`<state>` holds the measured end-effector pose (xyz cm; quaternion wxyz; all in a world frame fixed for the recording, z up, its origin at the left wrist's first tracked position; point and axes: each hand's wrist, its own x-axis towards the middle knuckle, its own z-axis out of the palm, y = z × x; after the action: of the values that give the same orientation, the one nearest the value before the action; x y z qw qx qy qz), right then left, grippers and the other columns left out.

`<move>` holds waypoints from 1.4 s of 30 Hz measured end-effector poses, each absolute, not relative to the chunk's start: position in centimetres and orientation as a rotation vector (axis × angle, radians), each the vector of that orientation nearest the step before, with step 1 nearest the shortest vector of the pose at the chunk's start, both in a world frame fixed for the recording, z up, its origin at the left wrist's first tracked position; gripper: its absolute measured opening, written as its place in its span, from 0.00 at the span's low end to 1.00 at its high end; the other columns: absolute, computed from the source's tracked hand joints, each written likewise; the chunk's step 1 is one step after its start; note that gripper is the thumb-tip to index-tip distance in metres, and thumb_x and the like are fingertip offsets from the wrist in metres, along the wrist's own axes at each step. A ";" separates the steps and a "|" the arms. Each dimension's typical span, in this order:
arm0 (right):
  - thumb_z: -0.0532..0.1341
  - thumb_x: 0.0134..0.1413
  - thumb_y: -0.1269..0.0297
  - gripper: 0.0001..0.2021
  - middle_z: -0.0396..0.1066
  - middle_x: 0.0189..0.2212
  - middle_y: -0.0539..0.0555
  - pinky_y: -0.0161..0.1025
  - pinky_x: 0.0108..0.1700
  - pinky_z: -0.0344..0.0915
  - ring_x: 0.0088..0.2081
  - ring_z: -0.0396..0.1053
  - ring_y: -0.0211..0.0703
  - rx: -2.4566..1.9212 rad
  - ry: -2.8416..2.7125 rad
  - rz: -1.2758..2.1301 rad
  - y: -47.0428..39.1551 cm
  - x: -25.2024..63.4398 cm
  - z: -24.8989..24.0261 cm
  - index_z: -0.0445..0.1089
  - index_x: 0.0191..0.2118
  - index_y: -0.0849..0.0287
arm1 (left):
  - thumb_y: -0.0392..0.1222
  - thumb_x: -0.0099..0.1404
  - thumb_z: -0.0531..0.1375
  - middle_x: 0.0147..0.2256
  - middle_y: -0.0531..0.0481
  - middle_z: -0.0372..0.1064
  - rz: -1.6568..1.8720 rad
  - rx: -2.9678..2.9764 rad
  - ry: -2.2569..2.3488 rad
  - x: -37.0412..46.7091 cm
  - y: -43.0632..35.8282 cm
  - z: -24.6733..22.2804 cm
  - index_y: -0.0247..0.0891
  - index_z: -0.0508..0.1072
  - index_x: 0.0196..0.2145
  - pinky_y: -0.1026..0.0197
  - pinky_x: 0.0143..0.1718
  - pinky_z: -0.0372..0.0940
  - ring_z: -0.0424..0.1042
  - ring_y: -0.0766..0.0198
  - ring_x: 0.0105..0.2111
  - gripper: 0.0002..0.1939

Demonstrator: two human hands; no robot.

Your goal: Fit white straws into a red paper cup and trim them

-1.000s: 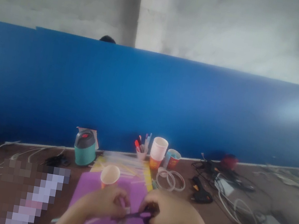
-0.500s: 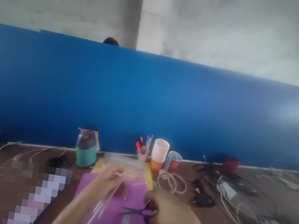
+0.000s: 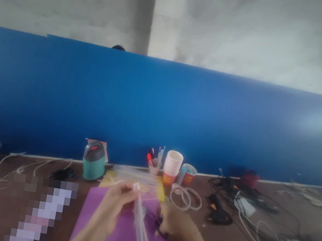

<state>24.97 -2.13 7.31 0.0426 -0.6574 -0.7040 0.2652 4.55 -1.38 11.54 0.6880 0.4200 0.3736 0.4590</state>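
My left hand [image 3: 120, 198] is closed on a small bundle of thin pale straws [image 3: 140, 223], gripped near their upper ends while the rest hang down toward me. In my right hand [image 3: 173, 221] is a pair of dark-handled scissors [image 3: 159, 221], its blades pointing left toward the straws. Whether the blades touch the straws I cannot tell. Beneath both hands lies a purple sheet [image 3: 92, 216], partly over a yellow sheet [image 3: 162, 186] with more pale straws [image 3: 133, 173] on it.
Behind stand a teal flask [image 3: 93, 167], a pen cup [image 3: 153, 168], stacked paper cups [image 3: 172, 165] and another cup [image 3: 189, 176]. Tape rings [image 3: 180, 198], a black glue gun [image 3: 219, 213] and tangled cables [image 3: 258, 239] lie right. A blue partition [image 3: 163, 108] closes off the back.
My left hand has turned, swinging the straws' lower ends to the right. My right hand has shifted slightly, bringing the scissors close to the straws.
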 end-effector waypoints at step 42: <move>0.64 0.41 0.62 0.09 0.72 0.22 0.52 0.34 0.26 0.64 0.25 0.68 0.40 -1.238 -1.372 1.032 -3.2 20.7 11.0 0.75 0.27 0.63 | 0.48 0.41 0.70 0.19 0.52 0.70 0.792 1.299 0.932 5.3 -0.5 9.2 0.34 0.70 0.28 0.64 0.22 0.64 0.70 0.66 0.20 0.20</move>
<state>20.72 -3.16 10.98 0.4902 -0.5099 -0.5649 0.4251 5.26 -0.49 9.16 0.6279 0.5666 0.4066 0.3455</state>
